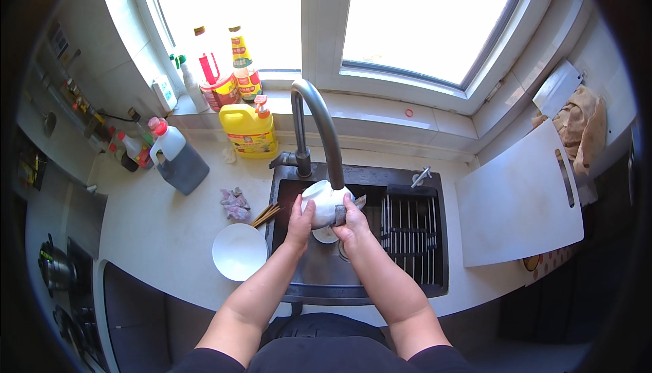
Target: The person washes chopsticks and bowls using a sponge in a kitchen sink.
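Note:
Over the dark sink [319, 293], a white bowl [319, 198] is tilted on its side beneath the spout of the grey faucet [319, 98]. My left hand [299, 222] grips the bowl's left side, thumb on its outer wall. At the right side, my right hand [353, 225] is closed on the bowl with a grey cloth [341, 215] pressed against it. A smaller white dish [325, 235] lies in the basin below, partly hidden by my hands. Whether water is running cannot be made out.
Left of the sink are a white bowl [240, 252], chopsticks [265, 215] and a crumpled rag [235, 204]. Behind stand a yellow jug [248, 132] and a dark-filled jug [179, 159]. A drying rack [410, 237] fills the basin's right; a white cutting board [519, 200] leans beyond.

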`<state>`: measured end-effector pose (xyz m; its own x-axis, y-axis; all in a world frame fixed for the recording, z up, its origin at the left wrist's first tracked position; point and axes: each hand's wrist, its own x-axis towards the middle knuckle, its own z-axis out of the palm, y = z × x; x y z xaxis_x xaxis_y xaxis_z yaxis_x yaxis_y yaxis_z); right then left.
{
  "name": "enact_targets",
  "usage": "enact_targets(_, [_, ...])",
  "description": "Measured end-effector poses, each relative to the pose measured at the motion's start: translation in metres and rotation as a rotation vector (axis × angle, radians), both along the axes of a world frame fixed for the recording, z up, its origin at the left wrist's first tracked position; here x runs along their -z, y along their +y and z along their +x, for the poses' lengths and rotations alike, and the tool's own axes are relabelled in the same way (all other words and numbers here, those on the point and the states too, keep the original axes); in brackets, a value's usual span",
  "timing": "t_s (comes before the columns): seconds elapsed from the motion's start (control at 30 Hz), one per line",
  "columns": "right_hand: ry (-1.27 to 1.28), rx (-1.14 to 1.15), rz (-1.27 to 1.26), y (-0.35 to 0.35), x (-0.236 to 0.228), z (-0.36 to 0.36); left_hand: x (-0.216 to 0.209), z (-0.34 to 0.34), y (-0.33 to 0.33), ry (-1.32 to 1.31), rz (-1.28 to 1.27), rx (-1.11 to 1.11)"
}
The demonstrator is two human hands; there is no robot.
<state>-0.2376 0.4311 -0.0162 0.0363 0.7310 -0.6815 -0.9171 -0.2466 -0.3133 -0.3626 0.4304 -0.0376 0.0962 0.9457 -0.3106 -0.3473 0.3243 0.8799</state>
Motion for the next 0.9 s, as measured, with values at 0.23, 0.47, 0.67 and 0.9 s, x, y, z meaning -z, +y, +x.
enact_targets(0.23, [-0.573,-0.183,0.243,-0.025,-0.003,-0.012,0.014,-0.006,0.000,0.193,0.104,-0.023])
enact_targets(0.47, [-1.546,-0.673,0.580,-0.063,0.004,-0.025,-0.017,-0.018,-0.008,0.231,-0.119,0.072])
enact_targets(0.67, [-2.151,-0.796,1.070,-0.078,0.005,0.012,-0.011,-0.058,0.009,-0.176,-0.208,0.323])
enact_targets(0.9, [-2.307,-0.802,1.171,-0.078,-0.007,0.009,-0.047,-0.069,0.002,-0.324,-0.347,0.445])
